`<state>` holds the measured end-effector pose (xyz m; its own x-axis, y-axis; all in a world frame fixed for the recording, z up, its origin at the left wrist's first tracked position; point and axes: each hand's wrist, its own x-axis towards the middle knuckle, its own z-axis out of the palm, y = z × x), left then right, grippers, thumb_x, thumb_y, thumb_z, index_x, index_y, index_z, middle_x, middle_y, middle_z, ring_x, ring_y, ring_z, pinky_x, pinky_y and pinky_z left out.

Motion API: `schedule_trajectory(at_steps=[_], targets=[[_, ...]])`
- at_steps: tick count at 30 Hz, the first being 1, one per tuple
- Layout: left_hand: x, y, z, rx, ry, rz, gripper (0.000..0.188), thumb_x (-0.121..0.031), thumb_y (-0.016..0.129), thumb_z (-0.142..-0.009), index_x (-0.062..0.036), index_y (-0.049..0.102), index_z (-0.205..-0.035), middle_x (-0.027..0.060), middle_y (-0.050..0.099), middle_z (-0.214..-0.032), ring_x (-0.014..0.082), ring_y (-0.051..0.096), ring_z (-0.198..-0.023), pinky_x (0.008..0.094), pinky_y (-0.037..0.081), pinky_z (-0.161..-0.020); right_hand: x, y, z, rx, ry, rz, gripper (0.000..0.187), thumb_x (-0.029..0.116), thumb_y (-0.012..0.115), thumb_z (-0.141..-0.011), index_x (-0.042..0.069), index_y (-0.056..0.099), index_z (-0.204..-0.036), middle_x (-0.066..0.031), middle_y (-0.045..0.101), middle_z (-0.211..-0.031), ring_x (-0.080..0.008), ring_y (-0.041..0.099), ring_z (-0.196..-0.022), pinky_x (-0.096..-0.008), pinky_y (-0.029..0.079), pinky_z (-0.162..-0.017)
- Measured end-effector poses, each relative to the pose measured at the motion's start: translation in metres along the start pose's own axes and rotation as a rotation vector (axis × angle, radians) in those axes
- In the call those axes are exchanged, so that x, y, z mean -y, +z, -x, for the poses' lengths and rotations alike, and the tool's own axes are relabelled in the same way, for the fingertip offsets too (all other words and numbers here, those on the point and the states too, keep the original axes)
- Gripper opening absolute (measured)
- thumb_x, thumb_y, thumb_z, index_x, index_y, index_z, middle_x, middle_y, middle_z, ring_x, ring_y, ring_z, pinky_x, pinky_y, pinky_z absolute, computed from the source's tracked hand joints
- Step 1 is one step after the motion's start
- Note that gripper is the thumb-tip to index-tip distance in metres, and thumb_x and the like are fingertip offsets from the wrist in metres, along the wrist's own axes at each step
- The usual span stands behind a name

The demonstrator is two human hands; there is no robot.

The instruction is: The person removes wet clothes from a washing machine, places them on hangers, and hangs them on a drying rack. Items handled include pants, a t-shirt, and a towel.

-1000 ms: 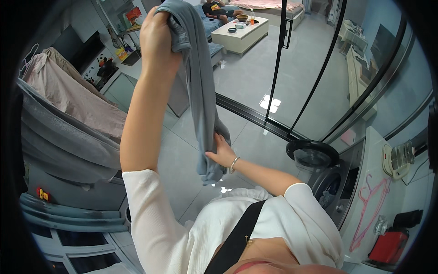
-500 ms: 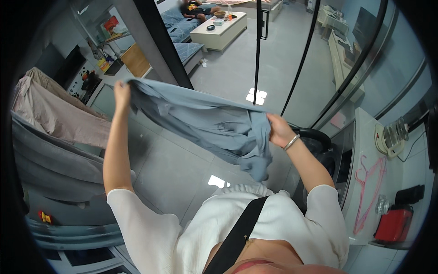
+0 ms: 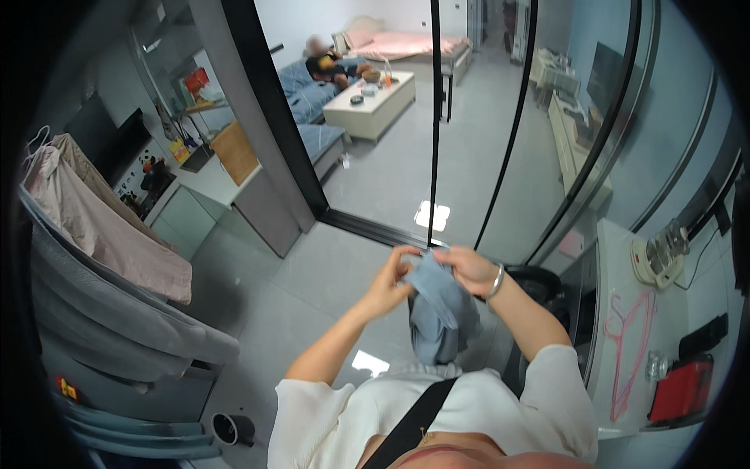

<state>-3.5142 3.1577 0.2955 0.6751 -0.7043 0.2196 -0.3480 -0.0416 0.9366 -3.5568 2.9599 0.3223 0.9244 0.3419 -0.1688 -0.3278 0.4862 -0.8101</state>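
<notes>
A blue-grey garment (image 3: 441, 316) hangs bunched in front of my chest, its upper edge gathered between both hands. My left hand (image 3: 391, 283) is closed on the cloth at the left, fingers curled at its top. Close beside it, my right hand (image 3: 466, 271) pinches the same edge, with a silver bangle on the wrist. The garment's exact kind is hidden by its folds. On the white counter to my right lie pink clothes hangers (image 3: 631, 352), apart from both hands.
At left, a pink garment (image 3: 109, 223) and grey cloth (image 3: 117, 313) hang beside a small dark bin (image 3: 233, 429). Glass sliding doors (image 3: 434, 141) stand ahead; beyond them a person (image 3: 322, 64) sits on a blue sofa. A glass kettle (image 3: 660, 254) and red box (image 3: 681, 388) occupy the right counter.
My hands, spread wide with the garment stretched between them, have come together in front of me. The cloth now hangs down in a bunch. The view has tilted up somewhat.
</notes>
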Motion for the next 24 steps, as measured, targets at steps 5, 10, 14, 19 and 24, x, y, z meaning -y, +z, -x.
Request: schedule_trajectory(at_steps=[5, 10, 14, 19, 24], targets=[[-0.038, 0.016, -0.004, 0.123, 0.289, -0.548, 0.051, -0.003, 0.057, -0.068, -0.0137, 0.048, -0.117, 0.0115, 0.060, -0.071, 0.0314, 0.058, -0.063, 0.0398, 0.044, -0.056, -0.026, -0.032, 0.005, 0.115, 0.195, 0.174, 0.022, 0.001, 0.047, -0.087, -0.005, 0.057, -0.105, -0.0087, 0.061, -0.101, -0.0128, 0.060, -0.088, -0.0258, 0.050, -0.078], [-0.017, 0.022, -0.015, 0.156, 0.335, -0.728, 0.021, -0.004, 0.052, -0.067, -0.0063, 0.053, -0.088, 0.0147, 0.055, -0.068, 0.0356, 0.055, -0.065, 0.0439, 0.042, -0.056, -0.067, -0.065, 0.020, 0.003, 0.021, 0.231, 0.031, 0.019, 0.051, -0.091, -0.001, 0.048, -0.115, -0.0047, 0.055, -0.107, -0.0104, 0.054, -0.096, -0.0261, 0.046, -0.082], [-0.015, 0.015, -0.024, 0.021, 0.232, -0.582, 0.012, -0.007, 0.050, -0.070, -0.0024, 0.050, -0.082, 0.0177, 0.056, -0.073, 0.0394, 0.053, -0.074, 0.0463, 0.041, -0.063, -0.082, -0.045, 0.038, -0.338, -0.395, 0.787, 0.057, 0.020, 0.070, -0.075, 0.009, 0.039, -0.122, -0.0069, 0.045, -0.118, -0.0177, 0.046, -0.112, -0.0356, 0.040, -0.091], [-0.004, 0.023, -0.028, 0.063, 0.053, -0.253, 0.011, -0.003, 0.042, -0.074, 0.0005, 0.050, -0.082, 0.0141, 0.052, -0.075, 0.0235, 0.052, -0.072, 0.0348, 0.042, -0.068, -0.121, -0.015, 0.033, -0.390, -0.531, 1.163, 0.044, 0.019, 0.066, -0.073, 0.003, 0.050, -0.111, -0.0144, 0.050, -0.114, -0.0305, 0.048, -0.108, -0.0388, 0.042, -0.088], [-0.003, 0.012, -0.038, 0.075, -0.089, 0.046, 0.017, -0.006, 0.043, -0.081, -0.0025, 0.054, -0.094, -0.0005, 0.051, -0.078, 0.0100, 0.046, -0.074, 0.0250, 0.040, -0.066, -0.117, -0.050, 0.034, -0.504, -0.344, 0.997, 0.023, 0.011, 0.054, -0.080, -0.003, 0.056, -0.098, -0.0163, 0.060, -0.088, -0.0269, 0.056, -0.083, -0.0329, 0.046, -0.077]])
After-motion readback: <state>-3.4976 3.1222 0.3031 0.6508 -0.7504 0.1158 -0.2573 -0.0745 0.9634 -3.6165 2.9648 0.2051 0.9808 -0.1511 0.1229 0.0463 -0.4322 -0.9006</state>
